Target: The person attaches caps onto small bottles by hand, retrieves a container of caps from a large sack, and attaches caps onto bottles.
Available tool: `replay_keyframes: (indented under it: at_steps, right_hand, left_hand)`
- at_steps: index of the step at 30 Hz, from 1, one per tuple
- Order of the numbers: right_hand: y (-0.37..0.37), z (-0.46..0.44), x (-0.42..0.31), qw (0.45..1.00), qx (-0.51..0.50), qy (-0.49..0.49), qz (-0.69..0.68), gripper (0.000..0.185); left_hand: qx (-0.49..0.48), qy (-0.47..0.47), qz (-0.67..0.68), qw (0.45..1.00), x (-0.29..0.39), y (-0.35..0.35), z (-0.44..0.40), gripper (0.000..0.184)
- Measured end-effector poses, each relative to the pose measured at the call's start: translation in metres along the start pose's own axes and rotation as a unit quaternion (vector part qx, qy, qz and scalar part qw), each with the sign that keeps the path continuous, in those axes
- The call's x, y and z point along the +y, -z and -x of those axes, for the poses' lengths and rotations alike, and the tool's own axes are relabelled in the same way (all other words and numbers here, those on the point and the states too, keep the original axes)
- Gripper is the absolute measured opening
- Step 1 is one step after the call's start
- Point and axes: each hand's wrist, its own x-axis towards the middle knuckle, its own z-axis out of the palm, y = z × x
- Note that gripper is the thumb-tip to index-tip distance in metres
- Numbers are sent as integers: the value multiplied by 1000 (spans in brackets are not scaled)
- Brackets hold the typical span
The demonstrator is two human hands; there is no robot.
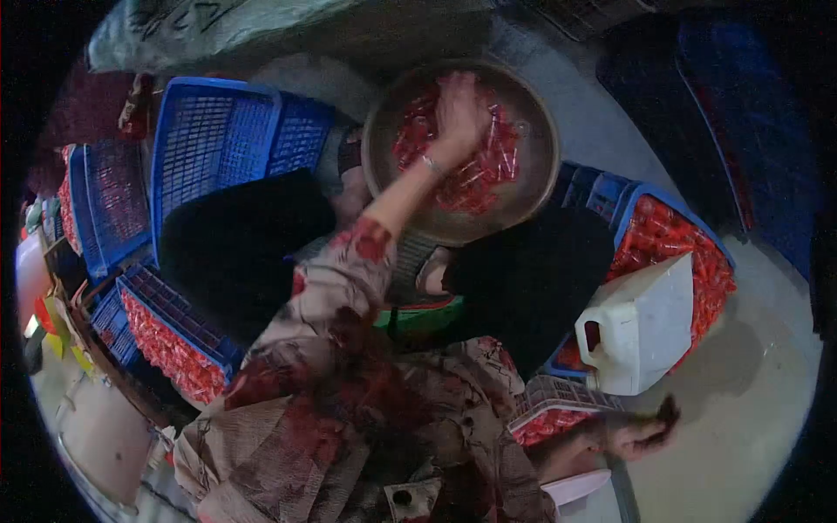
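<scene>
Reaching down into a round basin (547, 187) with the left hand (462, 113), fingers lowered onto the heap of small red and clear plastic pieces (501, 157) lying inside, though impossible to tell how far parted or whether gripping any. Holding the right hand (641, 433) out low to the side, fingers loosely curled and partly open with nothing visible in them, near a white plastic jug (654, 318) resting tilted on a blue crate (608, 193) of red pieces. Sitting with dark-trousered legs (532, 270) beside the basin, next to a large blue slatted crate (214, 139) at left.
</scene>
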Motion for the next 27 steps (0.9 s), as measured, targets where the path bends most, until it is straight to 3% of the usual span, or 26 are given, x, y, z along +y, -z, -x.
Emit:
replay_keyframes:
  at_steps: [2, 3, 4, 5, 6, 7, 9, 11, 13, 14, 16, 17, 19, 22, 23, 24, 25, 27]
  right_hand:
    - [-69, 14, -60, 948, -192, -69, -243, 28]
    - [-122, 15, -97, 896, -336, -167, -237, 30]
    - [-182, 21, -101, 881, -439, -57, -168, 29]
    - [-241, 27, -105, 847, -514, 66, -115, 29]
    - [-303, 55, -91, 856, -486, 143, -102, 30]
    - [-354, 79, -78, 813, -558, 164, 14, 28]
    - [-424, 123, -31, 735, -625, 239, 107, 28]
    - [-464, 164, 22, 725, -605, 308, 116, 28]
    - [-475, 192, 50, 756, -562, 320, 101, 28]
    - [-484, 209, 55, 775, -572, 233, 133, 28]
    - [-487, 236, 55, 787, -551, 193, 199, 25]
    - [-484, 233, 57, 777, -528, 249, 236, 22]
    - [-453, 184, 46, 752, -523, 378, 135, 14]
    - [-452, 169, 18, 772, -536, 318, 126, 13]
    - [-447, 166, 4, 807, -513, 263, 128, 14]
    - [-436, 160, -13, 838, -488, 208, 126, 16]
    - [-416, 148, -29, 845, -480, 203, 122, 16]
    - [-352, 114, -47, 876, -458, 152, -3, 20]
  left_hand:
    - [-160, -55, 23, 985, -27, -9, -34, 36]
    - [-212, -72, 35, 974, -34, -11, -49, 37]
    - [-376, -175, -56, 908, -37, -12, -60, 35]
    - [-520, -268, -148, 797, -43, -12, -71, 33]
    - [-519, -270, -146, 797, -53, -21, -69, 33]
    - [-478, -304, -174, 805, -64, -36, -58, 32]
    - [-426, -349, -192, 813, -74, -61, -49, 31]
    - [-275, -407, -226, 841, -87, -69, -29, 21]
    - [-356, -375, -200, 832, -103, -85, -24, 34]
    - [-413, -333, -180, 829, -101, -81, -31, 41]
    - [-494, -305, -205, 789, -77, -39, -51, 49]
    - [-463, -357, -269, 765, -77, -39, -55, 52]
    - [-387, -390, -236, 801, -79, -28, -54, 38]
    - [-285, -437, -195, 831, -70, -13, -56, 37]
    - [-269, -285, -61, 918, -52, -6, -56, 37]
    - [-241, -121, 75, 960, -35, 3, -56, 37]
    - [-237, -132, 72, 960, -18, 13, -60, 37]
    - [-253, -22, 234, 938, 33, 30, -64, 35]
